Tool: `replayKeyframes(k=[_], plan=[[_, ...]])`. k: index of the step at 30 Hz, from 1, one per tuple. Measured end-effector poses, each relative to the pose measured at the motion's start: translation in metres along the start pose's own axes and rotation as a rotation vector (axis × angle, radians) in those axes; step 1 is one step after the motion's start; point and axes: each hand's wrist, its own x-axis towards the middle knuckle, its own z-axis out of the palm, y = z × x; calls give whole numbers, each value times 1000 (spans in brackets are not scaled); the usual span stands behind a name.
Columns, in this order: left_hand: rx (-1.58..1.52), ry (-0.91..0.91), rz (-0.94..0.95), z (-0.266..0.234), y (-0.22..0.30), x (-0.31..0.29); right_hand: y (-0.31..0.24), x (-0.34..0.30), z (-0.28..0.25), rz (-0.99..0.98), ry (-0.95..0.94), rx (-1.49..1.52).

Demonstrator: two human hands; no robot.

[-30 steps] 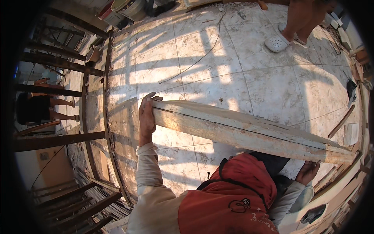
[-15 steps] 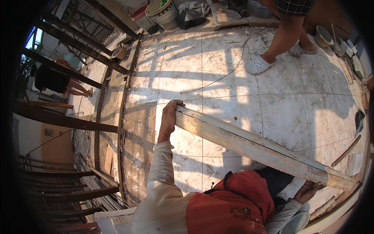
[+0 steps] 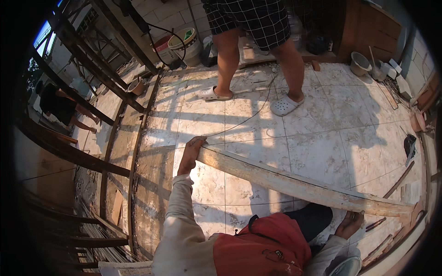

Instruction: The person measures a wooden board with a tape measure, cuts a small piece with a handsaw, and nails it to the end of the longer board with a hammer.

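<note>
A long, weathered wooden beam (image 3: pixel 285 179) with flaking pale paint and a dark groove along its upper side runs slantwise across my front. My left hand (image 3: pixel 190 154) is closed round its left end, fingers over the tip. Toward the other end, my right hand (image 3: pixel 351 224) grips the beam's lower edge from beneath, partly hidden by it. The beam's right end reaches the boards at the right rim. On the floor just right of my right hand lies a slim dark-handled tool (image 3: pixel 376 224), too small to name surely.
A person in checked shorts (image 3: pixel 248 20) and pale clogs (image 3: pixel 286 106) stands beyond the beam. A thin cable (image 3: pixel 251 118) crosses the tiled floor. Buckets (image 3: pixel 184 46) stand at the back, a basin (image 3: pixel 360 63) at far right. Dark timber framing (image 3: pixel 73 147) lines the left, another person (image 3: pixel 60 106) behind it.
The standing person has stepped left and now faces the beam with feet apart. My view has shifted; the beam lies at a flatter slant, with both hands still on it. A dark cord appears near the buckets.
</note>
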Motion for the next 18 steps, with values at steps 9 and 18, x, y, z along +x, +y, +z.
replayKeyframes(k=[9, 18], plan=[[-632, -81, -368, 2, -28, -31, 8, -9, 42, 130, -22, 127], [-219, -28, -96, -12, -21, -49, -2, -32, 41, 138, 49, 44]])
